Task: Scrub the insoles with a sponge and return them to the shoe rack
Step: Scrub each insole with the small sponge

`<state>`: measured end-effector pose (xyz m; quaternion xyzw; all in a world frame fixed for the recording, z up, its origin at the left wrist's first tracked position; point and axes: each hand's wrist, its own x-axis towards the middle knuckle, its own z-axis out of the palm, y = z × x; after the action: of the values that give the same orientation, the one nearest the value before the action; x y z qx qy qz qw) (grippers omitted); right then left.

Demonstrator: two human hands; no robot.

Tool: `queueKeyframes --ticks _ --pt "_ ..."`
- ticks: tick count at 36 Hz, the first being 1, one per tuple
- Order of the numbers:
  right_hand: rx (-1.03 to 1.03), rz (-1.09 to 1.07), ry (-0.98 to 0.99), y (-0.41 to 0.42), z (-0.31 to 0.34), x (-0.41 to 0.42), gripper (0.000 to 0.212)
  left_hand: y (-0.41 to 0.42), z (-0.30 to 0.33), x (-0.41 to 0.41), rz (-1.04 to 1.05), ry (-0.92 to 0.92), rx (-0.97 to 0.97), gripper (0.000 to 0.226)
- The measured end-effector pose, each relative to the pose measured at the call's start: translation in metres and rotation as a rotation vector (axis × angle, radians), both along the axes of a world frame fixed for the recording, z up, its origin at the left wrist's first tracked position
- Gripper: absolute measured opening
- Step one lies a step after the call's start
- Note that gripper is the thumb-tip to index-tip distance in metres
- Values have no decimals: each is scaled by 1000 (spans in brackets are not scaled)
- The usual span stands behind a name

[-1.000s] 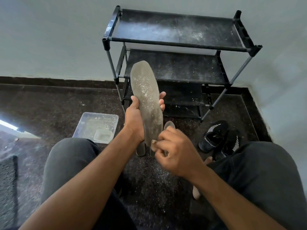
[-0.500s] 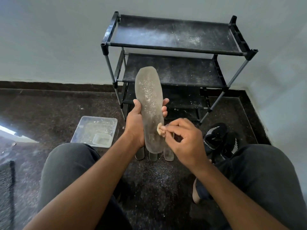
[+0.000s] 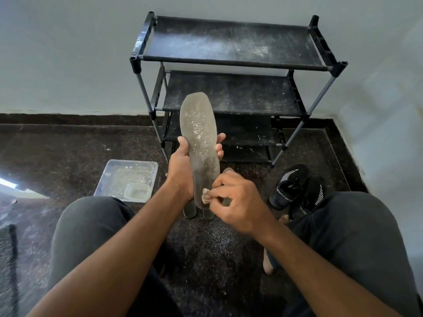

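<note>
The right hand (image 3: 238,200), pinching the sponge (image 3: 205,195), has slid back down to the heel of the insole (image 3: 201,145) gripped by the left hand (image 3: 183,170); scrubbing continues.

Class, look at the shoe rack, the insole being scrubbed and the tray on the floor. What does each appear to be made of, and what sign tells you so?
Shoe rack: likely metal tubes with black plastic joints; shelves look like dark matte fabric, dusted white.
Insole: probably grey foam, matte, thin, speckled with white residue.
Tray: clear plastic, see-through with glossy rims.
</note>
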<state>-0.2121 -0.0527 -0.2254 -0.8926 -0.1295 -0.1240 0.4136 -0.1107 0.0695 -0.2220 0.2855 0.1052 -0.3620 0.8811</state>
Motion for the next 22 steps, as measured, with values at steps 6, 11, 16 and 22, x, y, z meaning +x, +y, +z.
queueKeyframes --ticks 6,11,16,22 --pt "-21 -106 -84 -3 4 8 18 0 0 0 0 17 -13 98" --pt "27 -52 -30 2 1 1 8 0 -1 -1 28 37 1 97" --pt "1 -111 -50 -1 5 5 15 1 0 0 25 34 -18 96" --pt "7 -33 14 4 3 -2 10 2 -1 1 59 54 3 93"
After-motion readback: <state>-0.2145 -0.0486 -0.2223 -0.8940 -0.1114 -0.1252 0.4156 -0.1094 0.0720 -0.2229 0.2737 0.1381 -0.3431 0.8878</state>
